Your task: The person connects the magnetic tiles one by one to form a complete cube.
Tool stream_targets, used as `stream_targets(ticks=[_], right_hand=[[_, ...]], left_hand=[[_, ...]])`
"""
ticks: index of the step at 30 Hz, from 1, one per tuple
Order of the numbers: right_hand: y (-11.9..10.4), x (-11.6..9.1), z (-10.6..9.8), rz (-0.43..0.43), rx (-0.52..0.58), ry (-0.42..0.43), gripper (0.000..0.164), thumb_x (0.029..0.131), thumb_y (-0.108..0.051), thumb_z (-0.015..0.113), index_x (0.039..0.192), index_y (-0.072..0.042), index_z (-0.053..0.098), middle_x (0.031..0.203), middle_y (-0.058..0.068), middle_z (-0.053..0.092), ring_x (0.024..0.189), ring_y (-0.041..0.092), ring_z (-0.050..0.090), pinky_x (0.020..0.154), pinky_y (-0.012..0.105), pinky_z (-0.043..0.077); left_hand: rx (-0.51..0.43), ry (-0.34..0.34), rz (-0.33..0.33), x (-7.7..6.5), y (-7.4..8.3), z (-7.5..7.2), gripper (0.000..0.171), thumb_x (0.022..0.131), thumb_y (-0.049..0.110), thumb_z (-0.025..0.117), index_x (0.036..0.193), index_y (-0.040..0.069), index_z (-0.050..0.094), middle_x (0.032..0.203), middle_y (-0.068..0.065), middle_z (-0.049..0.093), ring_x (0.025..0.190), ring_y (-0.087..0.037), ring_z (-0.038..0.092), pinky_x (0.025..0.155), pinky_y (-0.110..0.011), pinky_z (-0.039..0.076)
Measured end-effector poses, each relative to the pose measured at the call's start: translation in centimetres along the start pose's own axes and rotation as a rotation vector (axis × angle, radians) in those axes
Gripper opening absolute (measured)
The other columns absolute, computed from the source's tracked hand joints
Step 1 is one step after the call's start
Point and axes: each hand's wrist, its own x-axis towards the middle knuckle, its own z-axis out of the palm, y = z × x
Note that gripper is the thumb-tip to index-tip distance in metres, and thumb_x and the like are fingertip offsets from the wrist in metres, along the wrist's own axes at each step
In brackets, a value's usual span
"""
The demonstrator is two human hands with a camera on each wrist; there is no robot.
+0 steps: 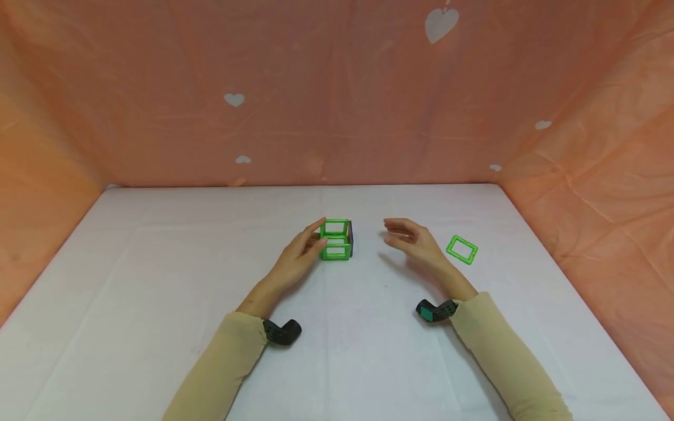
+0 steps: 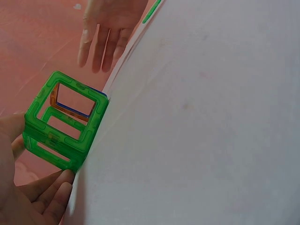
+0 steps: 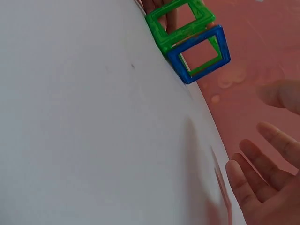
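In the head view my left hand is at the left side of a small box of green magnetic tiles. The left wrist view shows its thumb and fingers holding the box by two edges. A blue tile forms the side facing my right hand, and an orange-brown frame shows through the box. My right hand hovers to the right of the box, apart from it, with fingers loosely extended and nothing in them. A loose green rectangular tile lies flat beyond the right hand.
A white cloth covers the table. Orange sheeting with pale hearts rises behind it and at both sides. Black wrist devices sit at both cuffs.
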Motion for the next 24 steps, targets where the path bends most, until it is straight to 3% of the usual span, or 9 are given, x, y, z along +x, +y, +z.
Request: stream_targets(ticks=[8,13,20,24], right_hand=[[0.5,-0.3,-1.1,0.013,-0.015,0.031,0.046,0.09,-0.009,0.065,0.132,0.004,0.052,0.136,0.022,0.053,0.128,0.033,0.047,0.097,0.021,0.043],[0.4,-0.8,-1.9,0.04,-0.063,0.053,0.047,0.091,-0.011,0.064,0.133,0.004,0.051,0.137,0.022,0.051,0.128,0.035,0.048,0.099,0.03,0.044],[0.9,-1.1,-3.4,0.098,-0.14,0.096,0.046,0.091,-0.015,0.065,0.133,0.0,0.052,0.138,0.02,0.049,0.124,0.037,0.053,0.092,0.027,0.046],[1.1,-1.3,-4.1,0.088,-0.193,0.122,0.045,0.091,-0.015,0.065,0.131,0.0,0.054,0.138,0.021,0.049,0.123,0.039,0.053,0.097,0.04,0.046]], left_hand=[[0.003,0.006,-0.008,-0.1,0.1,-0.1,0.052,0.102,0.028,0.046,0.151,0.02,0.03,0.132,-0.019,0.053,0.115,-0.033,0.056,0.101,-0.049,0.042],[0.0,0.0,-0.001,-0.1,-0.1,0.1,0.053,0.102,0.028,0.046,0.152,0.02,0.029,0.132,-0.019,0.053,0.115,-0.032,0.056,0.101,-0.049,0.041],[-0.003,0.003,0.003,0.0,-0.1,0.2,0.052,0.102,0.028,0.046,0.151,0.02,0.03,0.131,-0.019,0.054,0.113,-0.032,0.056,0.1,-0.049,0.042],[0.003,0.007,0.002,0.0,-0.2,0.2,0.052,0.102,0.028,0.046,0.151,0.02,0.03,0.13,-0.018,0.054,0.113,-0.031,0.056,0.1,-0.048,0.042]])
